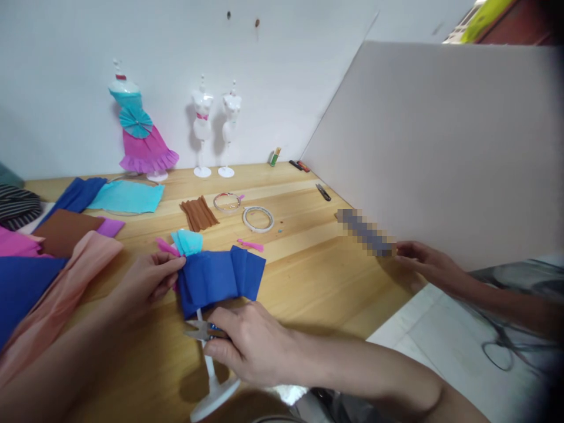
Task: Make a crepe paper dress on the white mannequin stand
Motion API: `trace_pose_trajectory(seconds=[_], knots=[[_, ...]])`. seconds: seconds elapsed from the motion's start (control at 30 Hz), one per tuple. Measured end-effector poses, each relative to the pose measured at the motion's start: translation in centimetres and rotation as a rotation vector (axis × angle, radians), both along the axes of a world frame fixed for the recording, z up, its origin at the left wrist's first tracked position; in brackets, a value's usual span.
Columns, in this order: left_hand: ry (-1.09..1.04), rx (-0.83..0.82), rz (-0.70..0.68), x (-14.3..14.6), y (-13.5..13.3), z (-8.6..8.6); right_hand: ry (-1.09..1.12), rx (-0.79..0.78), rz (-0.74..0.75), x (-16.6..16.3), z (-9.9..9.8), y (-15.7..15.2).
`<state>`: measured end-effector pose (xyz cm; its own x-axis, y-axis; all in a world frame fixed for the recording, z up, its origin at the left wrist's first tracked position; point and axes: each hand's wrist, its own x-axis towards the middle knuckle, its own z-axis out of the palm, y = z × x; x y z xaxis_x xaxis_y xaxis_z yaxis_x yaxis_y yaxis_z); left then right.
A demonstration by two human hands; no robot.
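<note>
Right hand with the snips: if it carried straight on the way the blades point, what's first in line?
Probably the white stand post under the blue paper skirt; the right hand aims the snips left, though depth is unclear.

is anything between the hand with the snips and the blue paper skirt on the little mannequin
Nothing visible does. The right hand holds small snips right at the lower edge of the blue paper skirt, beside the white stand. The left hand pinches the skirt's left side.
</note>
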<state>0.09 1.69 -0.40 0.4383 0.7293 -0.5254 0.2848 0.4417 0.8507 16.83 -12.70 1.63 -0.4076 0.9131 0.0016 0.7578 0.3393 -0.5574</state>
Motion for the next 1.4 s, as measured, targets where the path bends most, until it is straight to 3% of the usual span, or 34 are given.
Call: trace_pose_trajectory(seconds=[0.47, 0.7, 1.4], knots=[[-0.007, -0.003, -0.008, -0.3, 0.2, -0.4, 0.06, 0.107, 0.016, 0.2, -0.9, 0.1], [-0.038, 0.029, -0.017, -0.2, -0.2, -0.2, 0.173, 0.037, -0.119, 0.6, -1.6, -1.0], [-0.014, -0.007, 0.061, 0.4, -0.7, 0.9, -0.099, -0.001, -0.264, 0.0, -2.4, -0.8]])
